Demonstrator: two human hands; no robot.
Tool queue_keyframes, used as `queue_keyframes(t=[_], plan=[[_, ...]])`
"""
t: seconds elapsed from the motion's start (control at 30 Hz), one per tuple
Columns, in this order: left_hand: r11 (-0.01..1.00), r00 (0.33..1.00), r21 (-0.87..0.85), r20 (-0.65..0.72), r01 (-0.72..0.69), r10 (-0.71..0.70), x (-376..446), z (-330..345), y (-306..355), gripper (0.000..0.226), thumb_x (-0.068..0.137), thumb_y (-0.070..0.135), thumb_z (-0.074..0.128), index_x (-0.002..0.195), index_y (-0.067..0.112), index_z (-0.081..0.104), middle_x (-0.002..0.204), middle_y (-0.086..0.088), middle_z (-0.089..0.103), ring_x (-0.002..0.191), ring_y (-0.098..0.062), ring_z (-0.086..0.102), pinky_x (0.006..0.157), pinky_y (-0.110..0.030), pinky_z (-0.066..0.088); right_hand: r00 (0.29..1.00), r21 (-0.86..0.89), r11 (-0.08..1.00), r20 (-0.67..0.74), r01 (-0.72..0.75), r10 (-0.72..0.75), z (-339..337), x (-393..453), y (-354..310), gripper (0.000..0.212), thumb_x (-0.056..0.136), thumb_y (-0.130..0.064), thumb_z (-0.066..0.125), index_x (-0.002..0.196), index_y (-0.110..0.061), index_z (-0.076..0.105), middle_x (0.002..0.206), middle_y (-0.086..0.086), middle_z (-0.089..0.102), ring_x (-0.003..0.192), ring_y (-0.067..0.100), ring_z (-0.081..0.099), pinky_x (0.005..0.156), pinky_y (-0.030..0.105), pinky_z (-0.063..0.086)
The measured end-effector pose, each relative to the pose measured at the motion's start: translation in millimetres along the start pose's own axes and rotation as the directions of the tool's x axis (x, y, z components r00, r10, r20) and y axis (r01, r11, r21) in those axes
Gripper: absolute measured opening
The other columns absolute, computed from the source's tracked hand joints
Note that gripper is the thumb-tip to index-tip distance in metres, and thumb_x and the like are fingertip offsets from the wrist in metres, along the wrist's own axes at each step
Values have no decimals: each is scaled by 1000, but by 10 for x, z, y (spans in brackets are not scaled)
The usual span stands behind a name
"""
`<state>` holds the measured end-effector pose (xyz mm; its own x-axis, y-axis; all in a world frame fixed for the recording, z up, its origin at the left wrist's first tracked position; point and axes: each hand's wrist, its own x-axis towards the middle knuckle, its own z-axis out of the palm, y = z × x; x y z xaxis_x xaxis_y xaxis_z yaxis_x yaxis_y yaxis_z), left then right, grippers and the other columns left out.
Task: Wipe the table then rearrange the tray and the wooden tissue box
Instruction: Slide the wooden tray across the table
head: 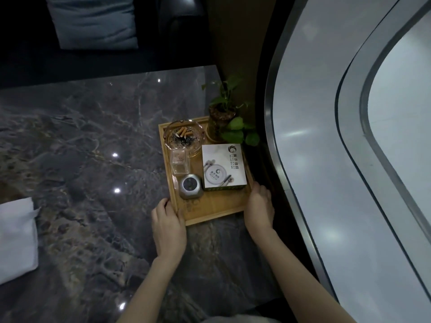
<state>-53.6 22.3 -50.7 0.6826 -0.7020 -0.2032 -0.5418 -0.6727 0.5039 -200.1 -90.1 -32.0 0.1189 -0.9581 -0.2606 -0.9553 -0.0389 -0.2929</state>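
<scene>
A wooden tray lies on the dark marble table near its right edge. It carries a glass ashtray with cigarette butts, a clear toothpick holder, a small grey call device and a white printed tissue box. My left hand grips the tray's near left corner. My right hand holds its near right edge. A white cloth rests at the table's left edge.
A potted green plant stands at the tray's far right corner, against the wall. A curved window frame runs along the right. A dark sofa with a grey-blue cushion sits beyond the table.
</scene>
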Motion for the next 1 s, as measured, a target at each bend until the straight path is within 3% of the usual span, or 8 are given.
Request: queue_keyframes(t=[0.17, 0.33, 0.47, 0.6, 0.7, 0.8, 0.87, 1.0], plan=[[944, 978, -254, 48, 209, -203, 44, 1, 170, 34, 93, 2, 30, 126, -2, 35, 133, -17, 36, 114, -22, 38, 89, -19, 28, 997, -70, 998, 72, 11, -6, -94, 38, -27, 35, 83, 11, 47, 116, 0, 45, 120, 17, 51, 115, 30, 46, 77, 38, 47], [942, 975, -252, 79, 220, -207, 60, -106, 192, 32, 93, 3, 28, 124, 0, 37, 129, -15, 39, 100, -15, 38, 90, -25, 31, 998, 3, 1000, 69, -14, 14, -174, 14, -50, 26, 84, 8, 45, 109, 1, 49, 115, 18, 55, 110, 32, 50, 75, 39, 47], [957, 977, -201, 89, 210, -196, 31, -222, 245, 29, 93, 1, 33, 119, -4, 43, 121, -23, 47, 99, -31, 51, 87, -39, 42, 999, 72, 997, 32, 8, -10, -222, -25, -42, 28, 82, 9, 45, 108, 4, 53, 111, 21, 58, 105, 34, 52, 73, 37, 46], [888, 960, -364, 120, 281, -254, 84, -360, 295, 32, 95, 22, 38, 118, 2, 48, 101, -10, 56, 92, -22, 51, 79, -31, 38, 1000, 206, 978, 11, 24, -27, -228, -2, -8, 31, 82, 10, 45, 111, 4, 54, 109, 22, 59, 100, 34, 56, 76, 39, 50], [861, 947, -396, 167, 319, -274, 212, -361, 248, 36, 95, 29, 37, 105, 1, 57, 91, -6, 56, 88, -21, 51, 75, -30, 34, 999, 358, 933, 46, -26, 10, -227, 33, 13, 30, 87, 3, 45, 117, 2, 52, 114, 19, 58, 101, 31, 56, 78, 29, 43], [843, 935, -407, 174, 353, -308, 304, -297, 185, 44, 96, 34, 33, 99, 0, 59, 93, -14, 60, 90, -28, 55, 77, -33, 37, 972, 578, 788, 209, -213, 109, -242, 74, -34, 35, 94, -14, 43, 127, -2, 49, 117, 13, 57, 107, 27, 53, 83, 26, 38], [835, 929, -407, 175, 370, -327, 328, -260, 176, 47, 96, 36, 30, 103, 0, 58, 97, -15, 59, 90, -26, 53, 79, -33, 37, 948, 631, 718, 291, -294, 132, -248, 103, -69, 37, 97, -21, 39, 129, -4, 48, 111, 9, 56, 103, 23, 51, 83, 26, 36], [854, 924, -354, 151, 382, -351, 370, -244, 208, 50, 97, 37, 27, 105, -3, 57, 102, -18, 58, 102, -34, 55, 80, -33, 35, 947, 659, 685, 276, -311, 164, -201, 199, -100, 37, 98, -27, 36, 120, -4, 54, 99, 8, 56, 92, 23, 52, 75, 27, 36]])
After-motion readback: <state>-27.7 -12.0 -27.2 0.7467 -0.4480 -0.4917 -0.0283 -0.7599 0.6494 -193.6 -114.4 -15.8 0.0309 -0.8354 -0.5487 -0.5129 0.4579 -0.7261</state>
